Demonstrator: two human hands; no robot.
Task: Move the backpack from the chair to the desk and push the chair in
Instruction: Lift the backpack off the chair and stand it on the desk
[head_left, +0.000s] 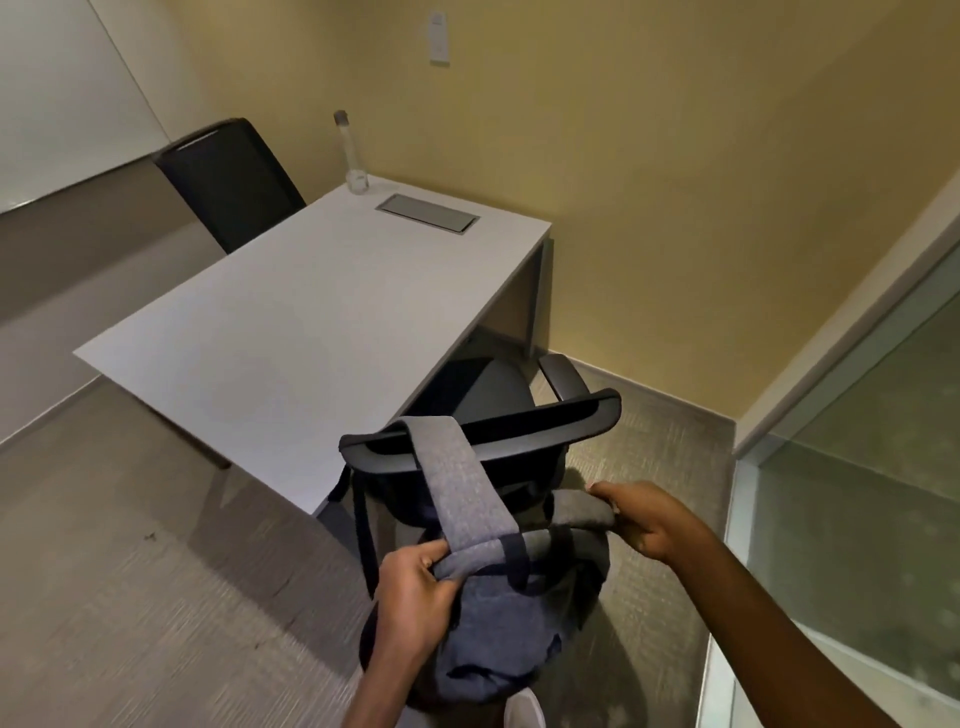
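Observation:
A grey backpack (498, 639) hangs behind the black chair (488, 389), low in the middle of the view. One grey shoulder strap is looped over the chair's backrest top. My left hand (410, 592) grips that strap where it joins the bag. My right hand (644, 519) is closed on the other padded strap, to the right of the bag. The chair faces the white desk (291, 322), its seat partly under the desk's near right edge.
A clear water bottle (353, 150) stands at the desk's far corner beside a grey cable hatch (427, 213). A second black chair (228, 182) sits at the desk's far left side. A glass partition (857, 467) runs along the right. My shoe (524, 709) shows below the bag.

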